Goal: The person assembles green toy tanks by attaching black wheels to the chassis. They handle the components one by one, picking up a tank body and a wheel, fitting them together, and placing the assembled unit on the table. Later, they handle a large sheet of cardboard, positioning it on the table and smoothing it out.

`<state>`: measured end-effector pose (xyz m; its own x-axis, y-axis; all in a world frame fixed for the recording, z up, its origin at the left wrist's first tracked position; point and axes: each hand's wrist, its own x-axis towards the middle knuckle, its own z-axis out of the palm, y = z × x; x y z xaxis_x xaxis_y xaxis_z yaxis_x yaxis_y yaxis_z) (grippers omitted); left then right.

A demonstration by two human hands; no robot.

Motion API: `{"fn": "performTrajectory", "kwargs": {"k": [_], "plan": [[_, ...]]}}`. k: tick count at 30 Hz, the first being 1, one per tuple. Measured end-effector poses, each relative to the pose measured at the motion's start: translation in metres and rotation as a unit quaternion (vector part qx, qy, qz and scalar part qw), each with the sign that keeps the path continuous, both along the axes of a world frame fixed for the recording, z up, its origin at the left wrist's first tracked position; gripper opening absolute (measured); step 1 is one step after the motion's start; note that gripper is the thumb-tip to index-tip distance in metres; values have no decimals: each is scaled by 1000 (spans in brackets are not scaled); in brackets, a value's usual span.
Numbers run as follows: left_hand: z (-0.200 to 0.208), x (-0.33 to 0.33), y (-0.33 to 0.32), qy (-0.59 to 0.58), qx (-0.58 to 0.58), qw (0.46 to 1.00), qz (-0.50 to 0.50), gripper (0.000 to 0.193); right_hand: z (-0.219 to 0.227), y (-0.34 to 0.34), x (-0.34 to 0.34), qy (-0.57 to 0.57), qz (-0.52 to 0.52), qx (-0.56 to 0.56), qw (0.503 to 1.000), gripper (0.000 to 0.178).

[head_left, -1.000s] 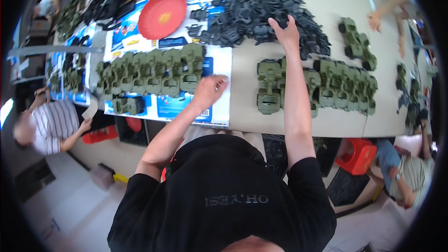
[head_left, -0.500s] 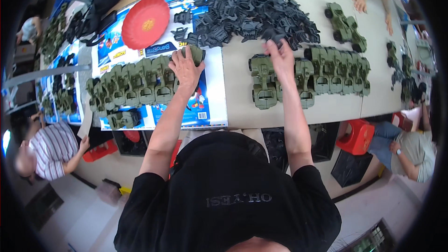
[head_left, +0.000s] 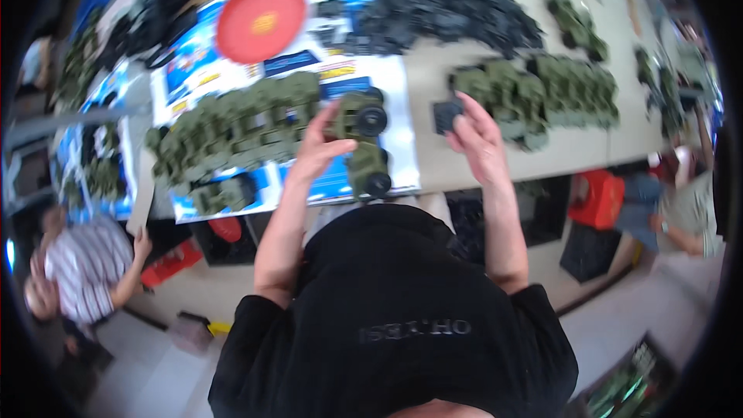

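Observation:
My left hand (head_left: 319,149) grips a green toy vehicle (head_left: 359,139) with black wheels, tipped so its wheels face right. It is held above the table's near edge, over a printed sheet. In my right hand (head_left: 481,139) a dark grey plastic part (head_left: 446,117) is pinched between thumb and fingers, a short way right of the vehicle and apart from it. A row of green toy vehicles (head_left: 240,128) stands to the left of my left hand. Another row of green vehicles (head_left: 542,97) lies beyond and right of my right hand. The picture is blurred by motion.
A heap of dark grey parts (head_left: 449,4) spreads over the far middle of the table. A red round dish (head_left: 261,19) sits on the blue printed sheets (head_left: 333,93) at the far left. People are seated at left and right, near red stools (head_left: 597,197).
My left hand has lifted a green vehicle off the right end of the left row and turned it. My right hand has drawn back from the heap toward me with a grey part.

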<state>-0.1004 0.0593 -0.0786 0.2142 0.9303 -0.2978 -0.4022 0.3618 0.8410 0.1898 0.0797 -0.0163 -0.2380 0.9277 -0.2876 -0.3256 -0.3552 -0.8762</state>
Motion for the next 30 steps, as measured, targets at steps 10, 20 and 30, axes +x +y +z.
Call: {"fn": "performTrajectory", "kwargs": {"k": [10, 20, 30], "plan": [[23, -40, -49, -294, 25, 955, -16, 86, -16, 7, -34, 85, 106, 28, 990, 48], [37, -57, -65, -306, 22, 951, -31, 84, 2, 26, -85, -30, 125, 69, 989, 38], [46, -49, -56, -249, 13, 964, -93, 81, 19, 28, -139, -210, 183, 189, 942, 28]]}}
